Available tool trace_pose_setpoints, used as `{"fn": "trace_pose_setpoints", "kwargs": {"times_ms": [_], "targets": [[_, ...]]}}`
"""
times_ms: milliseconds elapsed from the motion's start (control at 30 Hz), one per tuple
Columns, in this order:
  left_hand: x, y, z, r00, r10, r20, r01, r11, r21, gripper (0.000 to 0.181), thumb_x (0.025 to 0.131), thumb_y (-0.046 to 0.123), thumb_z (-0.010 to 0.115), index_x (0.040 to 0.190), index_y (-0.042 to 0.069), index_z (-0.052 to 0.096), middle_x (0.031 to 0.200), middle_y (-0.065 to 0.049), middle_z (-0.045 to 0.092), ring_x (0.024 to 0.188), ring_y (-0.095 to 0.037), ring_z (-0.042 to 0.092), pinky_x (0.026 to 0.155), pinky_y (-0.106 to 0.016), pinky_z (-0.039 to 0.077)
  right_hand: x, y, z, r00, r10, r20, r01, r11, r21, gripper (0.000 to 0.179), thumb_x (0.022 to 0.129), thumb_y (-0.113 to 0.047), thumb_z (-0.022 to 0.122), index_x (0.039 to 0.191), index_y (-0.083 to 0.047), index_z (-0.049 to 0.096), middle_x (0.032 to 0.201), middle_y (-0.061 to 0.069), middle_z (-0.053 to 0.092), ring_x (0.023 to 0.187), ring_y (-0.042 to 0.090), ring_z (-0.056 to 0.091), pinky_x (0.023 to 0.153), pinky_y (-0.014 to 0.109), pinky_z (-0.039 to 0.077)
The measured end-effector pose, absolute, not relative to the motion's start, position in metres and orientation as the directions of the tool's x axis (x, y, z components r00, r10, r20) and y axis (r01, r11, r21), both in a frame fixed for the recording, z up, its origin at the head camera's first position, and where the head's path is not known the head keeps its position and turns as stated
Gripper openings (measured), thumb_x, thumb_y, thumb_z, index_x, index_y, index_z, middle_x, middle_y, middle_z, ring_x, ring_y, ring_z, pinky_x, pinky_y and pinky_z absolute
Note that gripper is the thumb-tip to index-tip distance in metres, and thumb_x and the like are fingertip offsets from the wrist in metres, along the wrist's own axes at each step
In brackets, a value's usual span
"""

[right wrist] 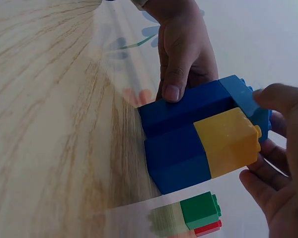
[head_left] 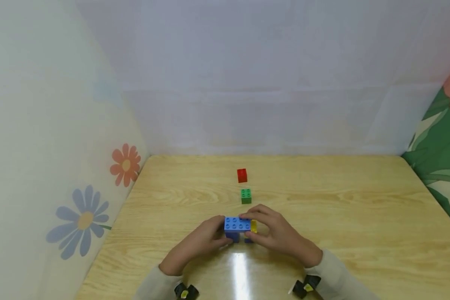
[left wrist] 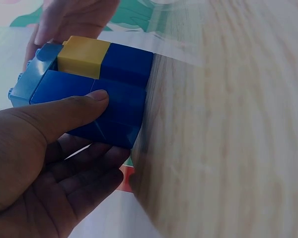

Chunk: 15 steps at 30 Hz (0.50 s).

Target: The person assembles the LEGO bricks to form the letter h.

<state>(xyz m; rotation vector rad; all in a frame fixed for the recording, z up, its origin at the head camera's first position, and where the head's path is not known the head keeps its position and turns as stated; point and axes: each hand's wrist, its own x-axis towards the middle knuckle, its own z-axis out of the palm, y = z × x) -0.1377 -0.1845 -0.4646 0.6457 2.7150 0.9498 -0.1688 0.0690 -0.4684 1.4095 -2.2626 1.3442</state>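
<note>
A light-blue long brick (head_left: pixel 237 224) with studs lies across the top of two small columns on the table. One column is of dark-blue bricks (left wrist: pixel 120 106). In the other, a yellow brick (right wrist: pixel 227 141) sits on a dark-blue brick (right wrist: pixel 176 161). My left hand (head_left: pixel 208 234) grips the all-blue column, its thumb flat on the near side and its fingers behind. With thumb and fingers, my right hand (head_left: pixel 275 229) holds the light-blue brick at its right end, close to the yellow brick. From above, the right fingers partly hide the yellow brick.
Beyond the hands, a green brick (head_left: pixel 246 196) stands on the wooden table (head_left: pixel 165 183), with a red brick (head_left: pixel 241 175) farther back. A pale wall (head_left: pixel 262 121) rises behind the table's far edge. Flower-patterned panels flank both sides.
</note>
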Motion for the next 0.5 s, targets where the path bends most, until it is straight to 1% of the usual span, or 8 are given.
{"fn": "trace_pose_setpoints", "kwargs": {"times_ms": [133, 200, 267, 333, 400, 467, 500], "targets": [[-0.137, -0.185, -0.465, -0.886, 0.462, -0.032, 0.341, 0.699, 0.628, 0.044, 0.087, 0.022, 0.074, 0.122, 0.003, 0.057, 0.112, -0.005, 0.063, 0.106, -0.022, 0.060, 0.095, -0.043, 0.050, -0.171, 0.070, -0.468, -0.554, -0.634, 0.539, -0.761, 0.124, -0.637, 0.040, 0.091, -0.025, 0.071, 0.128, -0.013, 0.062, 0.121, -0.003, 0.059, 0.108, 0.013, 0.059, 0.088, 0.036, 0.055], [-0.137, -0.185, -0.465, -0.888, 0.458, -0.034, 0.338, 0.702, 0.626, 0.044, 0.086, 0.023, 0.075, 0.122, 0.003, 0.057, 0.111, -0.005, 0.063, 0.106, -0.022, 0.060, 0.095, -0.043, 0.050, -0.173, 0.070, -0.469, -0.555, -0.621, 0.554, -0.761, 0.108, -0.640, 0.040, 0.091, -0.021, 0.071, 0.128, -0.012, 0.062, 0.119, -0.003, 0.061, 0.106, 0.013, 0.060, 0.086, 0.040, 0.055], [-0.137, -0.185, -0.466, -0.891, 0.452, -0.038, 0.333, 0.708, 0.623, 0.044, 0.086, 0.023, 0.075, 0.121, 0.003, 0.058, 0.110, -0.004, 0.063, 0.105, -0.021, 0.060, 0.095, -0.042, 0.050, -0.176, 0.071, -0.470, -0.570, -0.598, 0.563, -0.752, 0.103, -0.652, 0.038, 0.091, -0.015, 0.070, 0.128, -0.010, 0.062, 0.116, -0.003, 0.062, 0.104, 0.015, 0.060, 0.086, 0.041, 0.055], [-0.137, -0.185, -0.465, -0.894, 0.447, -0.043, 0.324, 0.708, 0.627, 0.044, 0.086, 0.023, 0.075, 0.121, 0.003, 0.058, 0.111, -0.005, 0.063, 0.106, -0.022, 0.060, 0.096, -0.043, 0.050, -0.179, 0.072, -0.471, -0.603, -0.569, 0.559, -0.726, 0.103, -0.680, 0.037, 0.091, -0.008, 0.067, 0.128, -0.010, 0.061, 0.115, -0.001, 0.063, 0.103, 0.017, 0.061, 0.089, 0.042, 0.054], [-0.136, -0.184, -0.465, -0.896, 0.442, -0.048, 0.316, 0.709, 0.630, 0.046, 0.085, 0.024, 0.076, 0.122, 0.003, 0.057, 0.112, -0.005, 0.063, 0.107, -0.022, 0.060, 0.096, -0.043, 0.049, -0.182, 0.073, -0.471, -0.650, -0.536, 0.538, -0.685, 0.109, -0.720, 0.035, 0.092, -0.003, 0.064, 0.127, -0.008, 0.061, 0.115, 0.003, 0.063, 0.105, 0.020, 0.061, 0.094, 0.042, 0.052], [-0.136, -0.184, -0.464, -0.898, 0.437, -0.054, 0.308, 0.710, 0.634, 0.048, 0.085, 0.025, 0.076, 0.123, 0.002, 0.057, 0.113, -0.006, 0.063, 0.108, -0.023, 0.060, 0.097, -0.044, 0.049, -0.185, 0.074, -0.469, -0.706, -0.503, 0.498, -0.626, 0.113, -0.772, 0.034, 0.094, -0.002, 0.062, 0.127, -0.007, 0.060, 0.116, 0.008, 0.062, 0.108, 0.023, 0.060, 0.098, 0.042, 0.049], [-0.136, -0.184, -0.464, -0.899, 0.435, -0.055, 0.305, 0.711, 0.634, 0.048, 0.085, 0.025, 0.076, 0.123, 0.002, 0.057, 0.113, -0.007, 0.063, 0.108, -0.024, 0.060, 0.097, -0.045, 0.048, -0.185, 0.074, -0.466, -0.724, -0.489, 0.486, -0.604, 0.110, -0.789, 0.033, 0.095, -0.002, 0.061, 0.128, -0.005, 0.060, 0.116, 0.012, 0.062, 0.108, 0.026, 0.060, 0.099, 0.043, 0.048]]}}
